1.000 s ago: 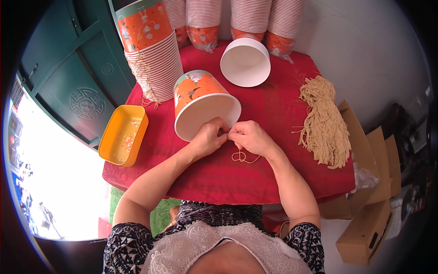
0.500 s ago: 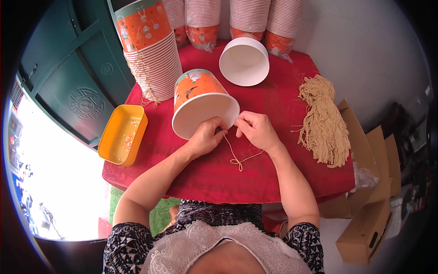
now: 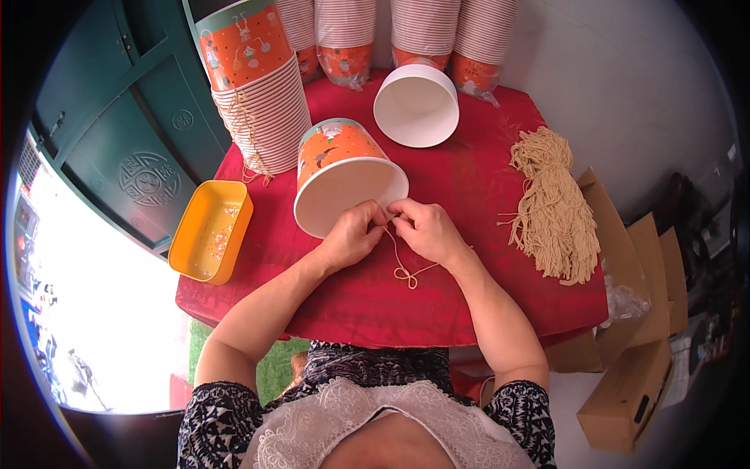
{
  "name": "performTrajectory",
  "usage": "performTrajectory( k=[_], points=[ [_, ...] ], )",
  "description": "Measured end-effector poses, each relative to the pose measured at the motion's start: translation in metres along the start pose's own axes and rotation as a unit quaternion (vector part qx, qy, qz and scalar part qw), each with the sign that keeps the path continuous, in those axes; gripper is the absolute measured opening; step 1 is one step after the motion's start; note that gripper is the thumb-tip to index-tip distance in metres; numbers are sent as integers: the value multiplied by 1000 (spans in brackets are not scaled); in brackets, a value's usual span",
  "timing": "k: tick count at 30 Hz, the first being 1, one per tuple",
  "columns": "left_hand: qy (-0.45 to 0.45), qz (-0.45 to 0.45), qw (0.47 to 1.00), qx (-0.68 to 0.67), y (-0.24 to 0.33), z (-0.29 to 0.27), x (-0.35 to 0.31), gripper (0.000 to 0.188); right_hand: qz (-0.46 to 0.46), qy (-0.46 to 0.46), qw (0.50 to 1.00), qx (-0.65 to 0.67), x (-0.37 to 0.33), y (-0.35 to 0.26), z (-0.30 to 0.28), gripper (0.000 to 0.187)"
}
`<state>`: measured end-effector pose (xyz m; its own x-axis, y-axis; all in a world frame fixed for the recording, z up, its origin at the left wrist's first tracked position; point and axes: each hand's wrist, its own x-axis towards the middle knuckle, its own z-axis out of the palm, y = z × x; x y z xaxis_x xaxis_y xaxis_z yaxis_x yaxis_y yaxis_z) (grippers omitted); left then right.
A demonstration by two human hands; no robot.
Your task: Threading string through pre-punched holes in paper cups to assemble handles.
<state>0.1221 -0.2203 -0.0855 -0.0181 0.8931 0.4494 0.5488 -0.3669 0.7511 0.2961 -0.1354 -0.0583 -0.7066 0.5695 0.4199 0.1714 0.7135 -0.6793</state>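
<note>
An orange patterned paper bucket (image 3: 344, 152) lies tipped on the table, its white mouth facing me. At the lower right of its rim, my left hand (image 3: 355, 232) pinches a thin beige string (image 3: 398, 252). My right hand (image 3: 424, 228) is closed beside it, fingertips at the rim almost touching the left ones; what they pinch is too small to make out. From the hands the string drops to a small loop on the cloth, and its tail runs under my right wrist.
A red-clothed table (image 3: 359, 313) carries a yellow tub (image 3: 234, 258) with small bits inside, a stack of buckets (image 3: 269, 117), another white-mouthed bucket (image 3: 418, 105) and a bundle of beige strings (image 3: 553, 211). Bagged bucket stacks (image 3: 346, 39) stand behind. Cardboard boxes (image 3: 625, 399) sit at right.
My right hand has moved slightly left, its fingers now close against my left fingertips. The left hand and the bucket have hardly moved.
</note>
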Motion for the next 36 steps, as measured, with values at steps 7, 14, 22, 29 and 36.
performTrajectory(
  k=[7,14,22,29,36],
  points=[
    [-8,-17,1000,10,5,1,2,10,-46,23,996,-70,-1,4,6,8],
    [1,19,999,35,3,3,2,11,-49,21,994,-99,-2,4,8,5],
    [6,30,995,90,5,4,5,10,-39,17,997,-71,-1,7,8,9],
    [-24,-168,983,-64,17,-3,12,7,-33,16,998,-52,-1,11,8,5],
    [-12,-195,974,-112,18,-5,12,6,-32,-6,999,-27,-2,9,9,5]
  ],
)
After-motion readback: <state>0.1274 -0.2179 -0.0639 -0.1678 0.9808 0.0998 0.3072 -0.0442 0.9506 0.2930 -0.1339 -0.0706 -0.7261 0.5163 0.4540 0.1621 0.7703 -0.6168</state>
